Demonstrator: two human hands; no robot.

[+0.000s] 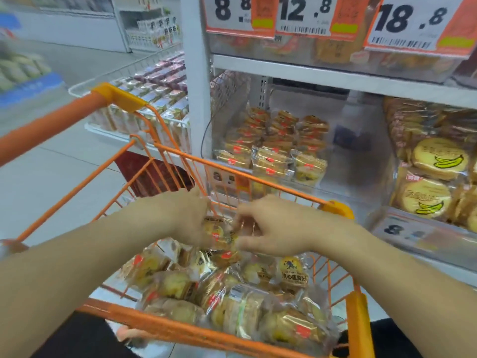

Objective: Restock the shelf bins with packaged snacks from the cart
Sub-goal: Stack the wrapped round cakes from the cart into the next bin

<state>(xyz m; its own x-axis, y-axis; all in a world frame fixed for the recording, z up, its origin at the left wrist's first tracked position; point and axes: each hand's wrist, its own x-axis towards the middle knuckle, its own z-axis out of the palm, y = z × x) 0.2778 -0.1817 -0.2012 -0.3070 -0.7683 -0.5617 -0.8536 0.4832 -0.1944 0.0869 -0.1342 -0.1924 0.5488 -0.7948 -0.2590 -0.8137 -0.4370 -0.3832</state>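
Left hand (189,218): grips snack packet (218,235) over cart (273,188)
Right hand (268,228): fingers curled, pinching same packet
Bin (358,140): part-filled

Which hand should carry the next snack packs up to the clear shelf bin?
Right, probably. The right hand sits on the cart side nearest the clear plastic shelf bin, which lies up and to the right. Both hands meet over the same wrapped pastry packs; the left hand would reach across.

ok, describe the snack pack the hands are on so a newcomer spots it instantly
Start at the orange wire cart, heaped with clear-wrapped pastries. Above the heap, near the cart's far wall, the left hand and right hand meet on one snack pack. It alone is lifted off the pile.
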